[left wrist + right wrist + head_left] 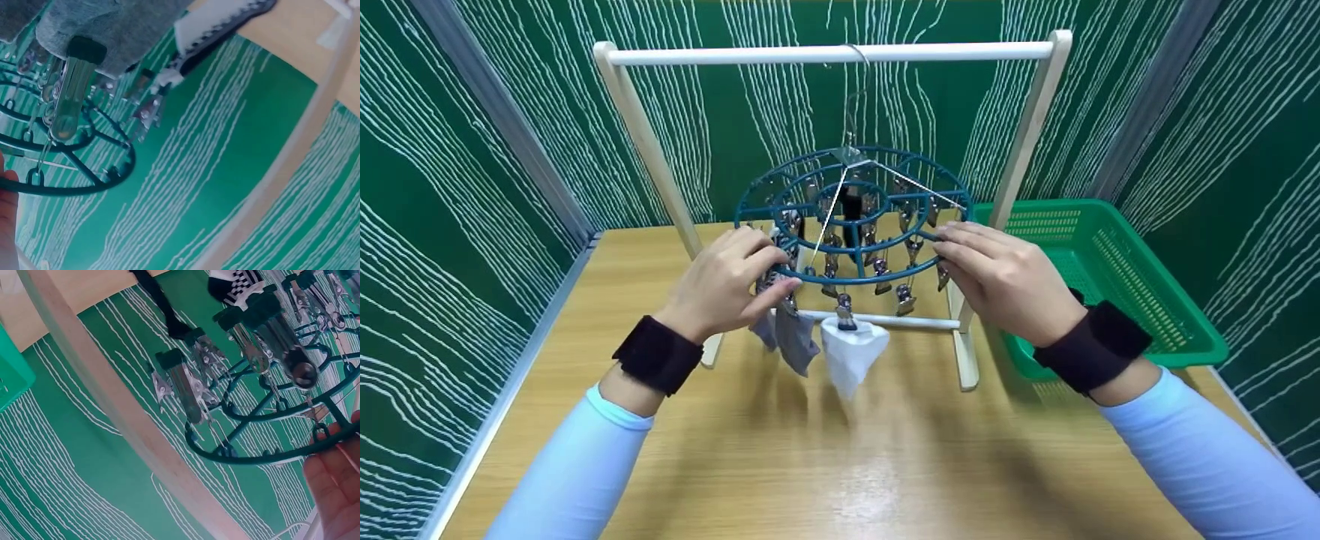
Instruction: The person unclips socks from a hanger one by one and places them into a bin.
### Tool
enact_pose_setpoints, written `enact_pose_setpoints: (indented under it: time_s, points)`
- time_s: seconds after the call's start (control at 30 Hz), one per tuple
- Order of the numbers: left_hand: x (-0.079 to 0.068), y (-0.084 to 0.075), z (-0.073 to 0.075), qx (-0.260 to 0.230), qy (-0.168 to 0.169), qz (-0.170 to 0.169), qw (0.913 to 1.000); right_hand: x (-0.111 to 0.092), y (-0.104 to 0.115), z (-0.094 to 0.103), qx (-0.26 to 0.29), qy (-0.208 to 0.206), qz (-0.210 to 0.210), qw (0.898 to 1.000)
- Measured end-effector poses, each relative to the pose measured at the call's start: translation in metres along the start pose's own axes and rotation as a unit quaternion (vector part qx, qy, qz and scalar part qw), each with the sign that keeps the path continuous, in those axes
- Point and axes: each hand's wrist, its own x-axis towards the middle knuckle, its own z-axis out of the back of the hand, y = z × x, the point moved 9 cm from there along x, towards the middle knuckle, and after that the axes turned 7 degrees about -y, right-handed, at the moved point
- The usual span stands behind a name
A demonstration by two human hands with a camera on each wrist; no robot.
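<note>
A round teal clip hanger point(859, 280) hangs by its metal hook from a white bar, its ring tilted toward me. My left hand point(727, 277) grips the rim at the near left, thumb in front and fingers over it. At the right, my right hand point(1009, 277) holds the rim, fingers on top, thumb mostly hidden; its fingertips point(320, 475) meet the ring in the right wrist view. Metal clips point(905, 300) dangle beneath. Among them hang a white sock point(853, 352), a grey sock point(795, 345), a black sock point(851, 217) and a checkered sock point(239, 287).
The wooden stand point(649, 150) carries the white top bar point(735, 55) and has a lower crossbar. A green basket point(1166, 300) sits behind my right forearm on the wooden table point(855, 480). Green panels with white lines point(510, 150) enclose the back and sides.
</note>
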Motion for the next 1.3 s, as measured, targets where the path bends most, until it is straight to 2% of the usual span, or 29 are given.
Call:
enact_pose_setpoints:
  time_s: [0.17,0.47,0.6,0.77,0.87,0.97,1.07,1.13,1.2,1.3]
  points:
    - [0.005,-0.008,0.000,0.002,-0.003,-0.002,1.0000,0.002,0.001,0.000,-0.010,0.003,-0.004,1.000]
    - [0.008,-0.023,0.001,0.009,-0.042,0.000,0.9991,0.005,0.017,-0.003,-0.001,-0.009,0.054,0.998]
    - [0.009,-0.027,0.000,0.006,-0.053,0.009,0.9985,0.004,0.016,-0.003,0.007,-0.017,0.051,0.999]
    - [0.007,-0.027,-0.002,0.021,-0.057,0.038,0.9974,0.003,0.014,-0.004,0.007,-0.013,0.046,0.999]
    - [0.005,-0.029,0.001,0.034,-0.088,0.044,0.9946,0.002,0.013,-0.005,0.009,-0.012,0.043,0.999]
    - [0.003,-0.039,0.009,0.047,-0.153,0.020,0.9869,0.002,0.013,-0.005,0.013,-0.013,0.039,0.999]
    - [-0.002,-0.055,0.015,0.055,-0.225,-0.028,0.9724,0.002,0.013,-0.006,0.013,-0.012,0.038,0.999]
    - [-0.005,-0.068,0.016,0.054,-0.255,-0.059,0.9637,0.003,0.014,-0.007,0.012,-0.010,0.037,0.999]
    - [-0.007,-0.079,0.012,0.045,-0.259,-0.086,0.9609,0.004,0.014,-0.007,0.012,-0.009,0.035,0.999]
    - [-0.009,-0.092,0.000,0.023,-0.236,-0.102,0.9662,0.004,0.014,-0.007,0.011,-0.008,0.033,0.999]
